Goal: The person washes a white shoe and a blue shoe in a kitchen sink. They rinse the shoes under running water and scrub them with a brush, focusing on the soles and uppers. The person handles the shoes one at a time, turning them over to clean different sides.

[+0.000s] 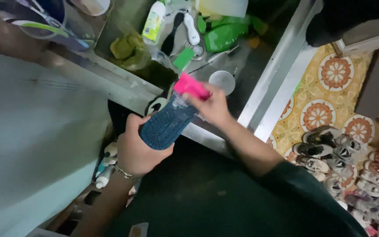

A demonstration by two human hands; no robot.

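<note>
My left hand (pixel 136 151) grips a shoe (pixel 168 123) by its heel end, the blue ridged sole turned up toward me. My right hand (pixel 213 107) holds a bright pink brush or sponge block (pixel 191 86) pressed against the toe end of the sole. The shoe is tilted over the near edge of a metal sink (pixel 259 70). A bracelet sits on my left wrist. The shoe's upper is mostly hidden below the sole.
In the sink lie a green spray bottle (pixel 224 35), a white-green bottle (pixel 153 21), a green cloth (pixel 128 47), a clear round lid (pixel 222 81) and brushes. Several worn shoes (pixel 343 162) are piled on the patterned floor at right. Small bottles (pixel 106 166) stand lower left.
</note>
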